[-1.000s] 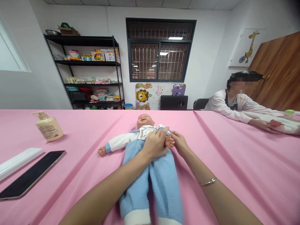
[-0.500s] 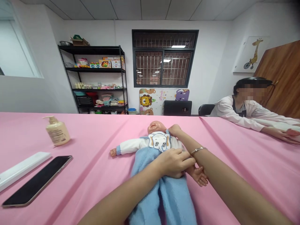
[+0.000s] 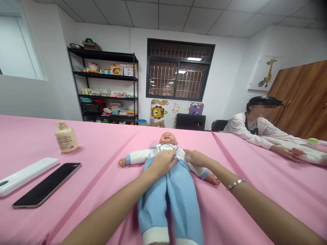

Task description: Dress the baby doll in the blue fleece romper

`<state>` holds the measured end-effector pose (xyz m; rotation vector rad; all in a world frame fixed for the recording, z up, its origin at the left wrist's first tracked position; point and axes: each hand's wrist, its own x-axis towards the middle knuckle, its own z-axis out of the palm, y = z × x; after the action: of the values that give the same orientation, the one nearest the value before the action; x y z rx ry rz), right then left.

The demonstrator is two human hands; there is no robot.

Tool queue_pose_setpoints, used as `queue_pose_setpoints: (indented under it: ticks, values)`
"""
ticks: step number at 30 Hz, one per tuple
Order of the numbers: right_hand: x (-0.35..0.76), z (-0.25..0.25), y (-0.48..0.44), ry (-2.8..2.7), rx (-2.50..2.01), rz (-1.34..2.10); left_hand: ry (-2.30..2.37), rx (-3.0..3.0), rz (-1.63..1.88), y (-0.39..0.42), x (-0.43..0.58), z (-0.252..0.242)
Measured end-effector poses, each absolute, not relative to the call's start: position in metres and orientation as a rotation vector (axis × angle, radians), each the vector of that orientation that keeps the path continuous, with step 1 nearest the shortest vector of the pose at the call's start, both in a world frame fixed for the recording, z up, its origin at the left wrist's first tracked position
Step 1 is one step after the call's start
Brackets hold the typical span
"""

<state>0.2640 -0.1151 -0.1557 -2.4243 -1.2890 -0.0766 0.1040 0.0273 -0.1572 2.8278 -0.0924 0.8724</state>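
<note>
While the doll [image 3: 176, 190] lies face up on the pink desk [image 3: 255, 194], legs nearest, the left hand [image 3: 163, 162] rests palm down on its belly, fingers loose, gripping nothing. The right hand [image 3: 197, 158] lies on the doll's sleeve; whether it grips, I cannot tell. A phone [image 3: 47, 184] lies to the left, a bottle [image 3: 65, 137] farther back. At the far right, a person [image 3: 251, 127] leans on the desk.

your arms: both forearms bare to the near edge | your left hand [image 3: 163, 162]: bare | your right hand [image 3: 198, 157]: bare | your right wrist: one thin silver metal bracelet [image 3: 235, 184]
</note>
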Motion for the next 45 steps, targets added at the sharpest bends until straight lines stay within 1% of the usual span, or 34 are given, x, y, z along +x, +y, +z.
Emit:
queue_pose_setpoints:
  ticks: [2, 3, 4, 7, 9, 11, 15, 18, 20, 23, 27, 29, 31, 32, 36, 38, 40, 42, 45]
  values:
    - [0.244, -0.164, -0.12, -1.256, -2.632, -0.36, 0.057, 2.736, 0.905, 0.049, 0.087, -0.161]
    - [0.235, -0.168, -0.121, -1.26, -2.656, -0.42, 0.142, 2.673, 0.893, 0.06, 0.08, -0.164]
    - [0.227, -0.172, -0.121, -1.267, -2.636, -0.411, 0.228, 2.604, 0.857, 0.07, 0.073, -0.168]
    - [0.218, -0.183, -0.112, -1.262, -2.515, -0.121, 0.342, 2.465, 0.71, 0.094, 0.064, -0.181]
    - [0.226, -0.189, -0.102, -1.268, -2.364, 0.008, 0.328, 2.429, 0.738, 0.101, 0.065, -0.187]
    - [0.238, -0.196, -0.091, -1.285, -2.128, 0.067, 0.292, 2.405, 0.836, 0.106, 0.069, -0.19]
    - [0.255, -0.217, -0.073, -1.159, -1.709, 0.055, 0.227, 2.376, 0.921, 0.114, 0.071, -0.194]
    - [0.255, -0.227, -0.071, -0.98, -1.642, -0.02, 0.295, 2.282, 0.915, 0.116, 0.067, -0.198]
    - [0.25, -0.225, -0.076, -0.886, -1.641, 0.0, 0.355, 2.177, 0.902, 0.114, 0.066, -0.2]
    - [0.244, -0.209, -0.09, -0.869, -1.627, 0.224, 0.352, 2.06, 0.82, 0.113, 0.065, -0.2]
    - [0.246, -0.189, -0.108, -0.895, -1.492, 0.656, 0.296, 2.071, 0.545, 0.115, 0.061, -0.192]
    - [0.252, -0.189, -0.109, -0.753, -1.329, 0.714, 0.251, 1.938, 0.488, 0.113, 0.059, -0.187]
    - [0.257, -0.197, -0.104, -0.655, -1.251, 0.606, 0.192, 1.741, 0.527, 0.109, 0.058, -0.183]
    - [0.259, -0.202, -0.099, -0.669, -1.291, 0.51, 0.176, 1.655, 0.577, 0.107, 0.059, -0.183]
    - [0.261, -0.226, -0.08, -0.847, -1.671, 0.071, 0.199, 1.48, 0.831, 0.108, 0.065, -0.188]
    - [0.26, -0.233, -0.076, -0.834, -1.787, -0.067, 0.258, 1.48, 0.907, 0.116, 0.065, -0.192]
    - [0.259, -0.237, -0.075, -0.8, -1.872, -0.129, 0.321, 1.557, 0.881, 0.124, 0.064, -0.195]
    - [0.258, -0.237, -0.077, -0.788, -1.923, -0.147, 0.314, 1.689, 0.781, 0.127, 0.062, -0.196]
    - [0.255, -0.227, -0.08, -0.715, -1.851, -0.192, 0.21, 1.893, 0.615, 0.12, 0.06, -0.194]
